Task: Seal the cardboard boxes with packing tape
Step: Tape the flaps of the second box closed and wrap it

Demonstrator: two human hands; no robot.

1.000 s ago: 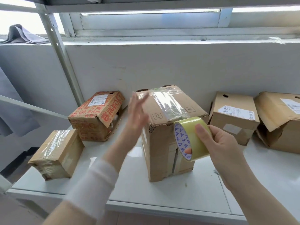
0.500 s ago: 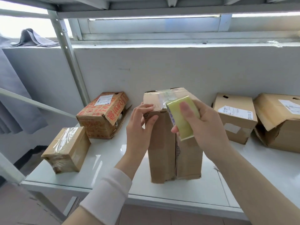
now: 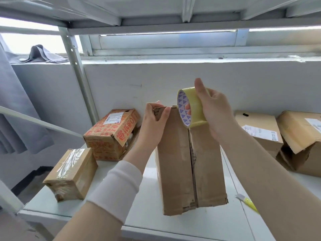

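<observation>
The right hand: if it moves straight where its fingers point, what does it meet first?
The right hand, gripping the tape roll, points left: probably the left hand, pinching the tall cardboard box's top edge; depth unclear.

A white table [image 3: 225, 223] stands against a pale wall [image 3: 251, 80], under a metal shelf [image 3: 156, 9] that spans the top of the view. A perforated upright post [image 3: 76, 73] runs down at the left, and a slanted white rail [image 3: 38, 121] crosses below it. Above the wall is a ledge [image 3: 191, 59] beneath a long window frame [image 3: 166, 40]; a crumpled grey cloth [image 3: 43, 54] lies at the ledge's left end. Grey curtain fabric [image 3: 15, 110] hangs at the far left. A yellow cutter [image 3: 247, 201] lies on the table near its right side, partly hidden.
</observation>
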